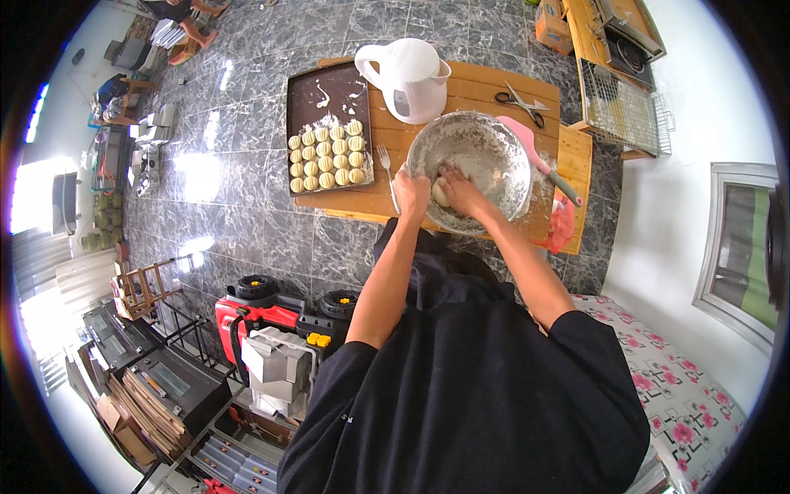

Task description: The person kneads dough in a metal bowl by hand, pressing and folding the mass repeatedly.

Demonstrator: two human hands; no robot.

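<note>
Pale dough [441, 194] lies inside the bowl, toward its left side, partly covered by our right hand [462, 191]; we cannot tell whether that grip closes round it or only presses. Our left hand [412, 193] has a narrow grip on the left rim of the metal bowl [500, 146]. If this hold slackens while we push, the bowl could slide or tip, since it seems to sit close to the desk's [485, 82] near edge. Too little powder could make the dough stick.

White powder coats the bowl's walls. Beside it, the dark tray [309, 95] carries rows of ridged dough pieces [326, 148], its far part smeared with powder. A fork [385, 160] lies between them. We cannot see inside the white jug [415, 78] just beyond the bowl.
</note>
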